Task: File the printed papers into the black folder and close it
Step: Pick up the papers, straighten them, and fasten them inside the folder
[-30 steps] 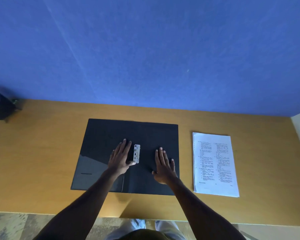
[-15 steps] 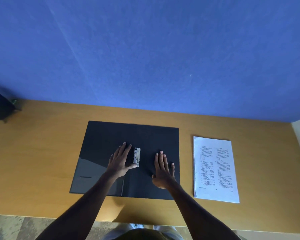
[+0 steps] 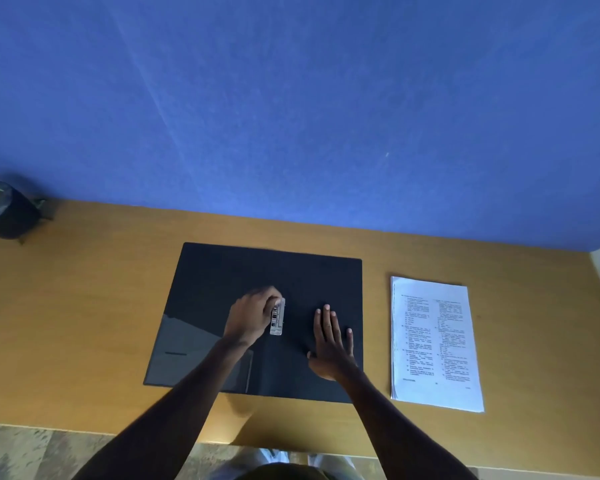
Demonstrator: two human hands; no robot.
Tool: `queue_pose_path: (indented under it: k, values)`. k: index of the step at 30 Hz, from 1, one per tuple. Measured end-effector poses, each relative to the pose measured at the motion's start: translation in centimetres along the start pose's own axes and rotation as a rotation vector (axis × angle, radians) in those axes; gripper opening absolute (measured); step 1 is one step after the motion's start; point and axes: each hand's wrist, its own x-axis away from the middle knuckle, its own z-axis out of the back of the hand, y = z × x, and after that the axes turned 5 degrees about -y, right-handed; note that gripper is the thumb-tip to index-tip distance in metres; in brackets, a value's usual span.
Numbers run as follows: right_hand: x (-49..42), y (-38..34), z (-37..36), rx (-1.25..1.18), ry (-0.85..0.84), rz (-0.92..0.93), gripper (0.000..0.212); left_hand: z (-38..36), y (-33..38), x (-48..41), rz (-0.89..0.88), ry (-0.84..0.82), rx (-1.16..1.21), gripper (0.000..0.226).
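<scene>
The black folder (image 3: 222, 278) lies open and flat on the wooden desk, with a silver metal clip (image 3: 278, 318) at its spine. My left hand (image 3: 252, 315) has its fingers curled around the clip's left side and top. My right hand (image 3: 331, 344) rests flat, fingers spread, on the folder's right half. The stack of printed papers (image 3: 433, 341) lies on the desk to the right of the folder, apart from both hands.
A dark pot with a small plant (image 3: 0, 209) stands at the desk's far left against the blue wall. The desk's near edge (image 3: 84, 429) runs along the bottom, with stone floor below it. A pale wall meets the desk at the far right.
My left hand went from lying flat beside the clip to curling its fingers around it. My right hand stays flat on the folder. The view shifted slightly.
</scene>
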Motion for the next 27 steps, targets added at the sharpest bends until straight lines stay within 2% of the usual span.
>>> queue_pose_path:
  k: [6,13,20,27]
  values:
    - [0.0,0.5,-0.2,0.028,0.029,0.025,0.098,0.1,0.3,-1.7,0.033,0.034,-0.076,0.027]
    - [-0.1,0.8,-0.5,0.035,0.04,0.03,0.099,0.1,0.6,-3.0,0.01,-0.022,-0.308,0.026]
    - [-0.7,1.1,-0.7,0.038,0.055,0.024,0.099,-0.2,0.7,-5.6,0.107,-0.005,-0.128,0.02]
    - [-1.1,1.0,-1.2,0.012,0.046,0.023,0.099,-0.4,0.1,-5.8,0.124,-0.01,0.007,0.019]
